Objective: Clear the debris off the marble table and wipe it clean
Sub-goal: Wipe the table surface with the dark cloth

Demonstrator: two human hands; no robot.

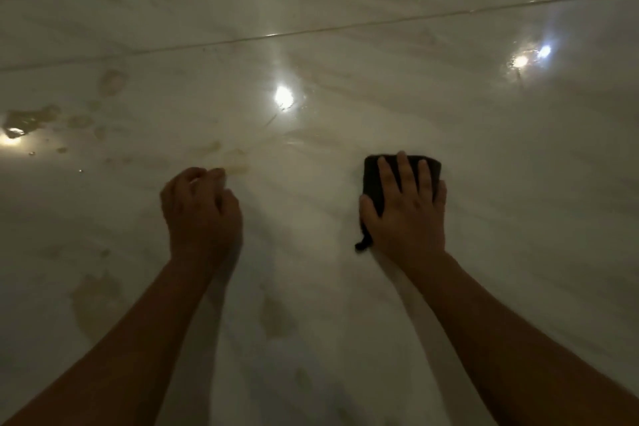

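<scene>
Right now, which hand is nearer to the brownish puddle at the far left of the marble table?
Left. The left hand is right of the puddle, closer to the person. The right hand is farther right, pressing flat on the dark cloth.

Dim indoor room: marble table (380,121) shows lamp reflections (283,96).

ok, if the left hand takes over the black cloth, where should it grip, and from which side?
Probably the black cloth's exposed left strip, pinched from the left. It lies flat on the marble table under the right hand's straight fingers, so its middle is covered; the left edge and a small tail at the near-left corner are bare, facing the left hand.
</scene>
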